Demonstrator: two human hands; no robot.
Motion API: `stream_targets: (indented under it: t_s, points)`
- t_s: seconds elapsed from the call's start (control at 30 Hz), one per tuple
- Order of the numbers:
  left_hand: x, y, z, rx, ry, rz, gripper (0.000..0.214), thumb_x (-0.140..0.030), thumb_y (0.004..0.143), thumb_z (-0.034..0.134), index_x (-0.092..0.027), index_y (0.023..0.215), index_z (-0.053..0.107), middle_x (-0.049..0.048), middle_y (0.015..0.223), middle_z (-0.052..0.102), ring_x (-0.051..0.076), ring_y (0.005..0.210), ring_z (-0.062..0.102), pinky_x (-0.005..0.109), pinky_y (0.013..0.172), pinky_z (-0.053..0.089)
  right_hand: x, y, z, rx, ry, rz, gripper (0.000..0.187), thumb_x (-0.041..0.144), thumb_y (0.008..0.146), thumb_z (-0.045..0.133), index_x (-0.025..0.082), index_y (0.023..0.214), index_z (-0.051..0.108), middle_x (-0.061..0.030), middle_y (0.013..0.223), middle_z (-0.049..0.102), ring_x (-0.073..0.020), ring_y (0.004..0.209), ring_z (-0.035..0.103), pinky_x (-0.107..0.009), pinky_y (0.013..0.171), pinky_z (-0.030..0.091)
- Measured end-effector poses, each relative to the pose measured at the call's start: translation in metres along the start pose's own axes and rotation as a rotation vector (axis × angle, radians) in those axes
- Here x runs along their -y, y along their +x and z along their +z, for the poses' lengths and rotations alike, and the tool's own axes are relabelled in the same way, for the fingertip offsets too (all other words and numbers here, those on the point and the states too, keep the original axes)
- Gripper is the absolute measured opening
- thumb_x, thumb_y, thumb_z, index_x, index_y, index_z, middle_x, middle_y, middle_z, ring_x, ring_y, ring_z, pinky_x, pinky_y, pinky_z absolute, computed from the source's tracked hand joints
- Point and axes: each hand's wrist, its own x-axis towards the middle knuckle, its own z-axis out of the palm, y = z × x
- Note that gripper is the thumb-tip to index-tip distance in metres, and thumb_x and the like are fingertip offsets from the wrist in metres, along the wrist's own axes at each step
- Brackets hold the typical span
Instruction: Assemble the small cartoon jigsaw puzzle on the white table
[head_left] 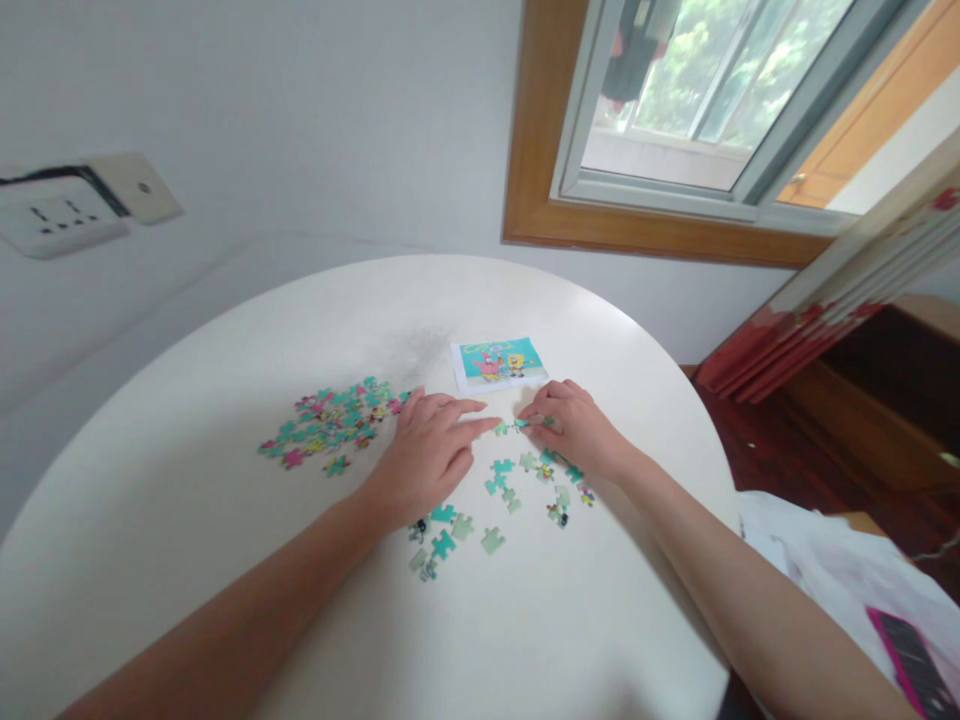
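Observation:
My left hand point(431, 450) lies low over the white table with its fingers stretched out. Its index fingertip touches a pale green jigsaw piece point(501, 428). Just right of that, my right hand point(566, 420) has thumb and fingers pinched on a small teal jigsaw piece point(520, 425). The two pieces are close together; whether they interlock I cannot tell. Below the hands lie several loose pieces, among them a teal piece point(443, 544) and a pale one point(493, 541). A heap of mixed jigsaw pieces point(337, 420) spreads left of my left hand.
A cartoon picture card point(501, 363) lies beyond my hands on the round white table point(187, 560). Behind stand a wall with a socket point(64, 215) and a wood-framed window point(675, 225). At the lower right are a white plastic bag point(825, 560) and a pink-edged phone point(915, 660).

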Motion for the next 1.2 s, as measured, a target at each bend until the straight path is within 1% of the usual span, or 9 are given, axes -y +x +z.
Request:
stream_targets:
  t_s: [0.2, 0.33, 0.47, 0.57, 0.63, 0.87, 1.0, 1.2]
  points:
    - [-0.001, 0.0, 0.001, -0.007, -0.01, 0.004, 0.046, -0.013, 0.085, 0.045, -0.035, 0.12, 0.064, 0.0009, 0.128, 0.057, 0.026, 0.115, 0.045, 0.058, 0.111, 0.017, 0.0, 0.0, 0.001, -0.023, 0.02, 0.008, 0.019, 0.024, 0.083, 0.066, 0.024, 0.101, 0.072, -0.0067, 0.1, 0.062, -0.0217, 0.095, 0.052, -0.037, 0.088, 0.04]
    - [-0.002, 0.001, -0.003, -0.047, -0.039, -0.009, 0.048, -0.011, 0.086, 0.042, -0.03, 0.126, 0.059, 0.005, 0.127, 0.055, 0.026, 0.117, 0.046, 0.054, 0.11, 0.022, 0.0, 0.0, 0.001, -0.032, 0.025, 0.012, 0.019, 0.023, 0.083, 0.065, 0.023, 0.1, 0.072, -0.0072, 0.101, 0.062, -0.0215, 0.095, 0.052, -0.036, 0.087, 0.04]
    - [0.001, 0.0, -0.007, -0.155, -0.129, -0.062, 0.046, -0.009, 0.088, 0.038, -0.025, 0.127, 0.057, 0.0065, 0.121, 0.056, 0.025, 0.115, 0.047, 0.045, 0.103, 0.034, 0.003, -0.001, -0.004, -0.015, 0.033, 0.009, 0.017, 0.025, 0.082, 0.068, 0.023, 0.097, 0.073, -0.0072, 0.101, 0.062, -0.0216, 0.094, 0.052, -0.037, 0.087, 0.04]
    - [0.004, 0.0, -0.008, -0.243, -0.192, -0.086, 0.043, -0.009, 0.088, 0.037, -0.024, 0.123, 0.058, 0.0062, 0.116, 0.056, 0.023, 0.113, 0.048, 0.041, 0.1, 0.037, 0.006, -0.004, -0.011, 0.017, 0.054, -0.002, 0.016, 0.023, 0.078, 0.071, 0.022, 0.093, 0.073, -0.007, 0.101, 0.062, -0.022, 0.095, 0.052, -0.037, 0.087, 0.04]
    - [0.004, -0.001, -0.008, -0.27, -0.216, -0.088, 0.041, -0.008, 0.089, 0.037, -0.023, 0.12, 0.059, 0.006, 0.114, 0.056, 0.022, 0.111, 0.049, 0.041, 0.1, 0.038, 0.007, -0.006, -0.013, 0.046, 0.066, -0.02, 0.016, 0.02, 0.076, 0.072, 0.022, 0.092, 0.073, -0.0068, 0.099, 0.062, -0.022, 0.095, 0.052, -0.037, 0.087, 0.04]
    - [0.003, 0.0, -0.008, -0.245, -0.231, -0.095, 0.04, -0.007, 0.089, 0.036, -0.021, 0.118, 0.059, 0.0066, 0.112, 0.056, 0.022, 0.109, 0.049, 0.041, 0.098, 0.038, 0.005, -0.008, -0.009, 0.095, 0.09, -0.156, 0.017, 0.022, 0.079, 0.071, 0.024, 0.095, 0.074, -0.0056, 0.096, 0.064, -0.0199, 0.091, 0.054, -0.035, 0.086, 0.041]
    - [0.003, 0.0, -0.007, -0.238, -0.234, -0.097, 0.041, -0.006, 0.088, 0.036, -0.021, 0.118, 0.059, 0.0066, 0.112, 0.056, 0.022, 0.109, 0.049, 0.041, 0.098, 0.038, 0.008, -0.01, -0.013, 0.145, 0.103, -0.203, 0.017, 0.022, 0.081, 0.069, 0.024, 0.097, 0.074, -0.0058, 0.096, 0.066, -0.0195, 0.091, 0.055, -0.034, 0.085, 0.041]
    - [0.003, 0.0, -0.007, -0.231, -0.248, -0.1, 0.042, -0.006, 0.086, 0.037, -0.022, 0.118, 0.06, 0.0067, 0.111, 0.056, 0.023, 0.108, 0.05, 0.041, 0.097, 0.039, 0.017, -0.014, -0.023, 0.21, 0.156, -0.224, 0.01, 0.023, 0.077, 0.073, 0.022, 0.087, 0.074, -0.0031, 0.081, 0.066, -0.0174, 0.082, 0.056, -0.03, 0.079, 0.043]
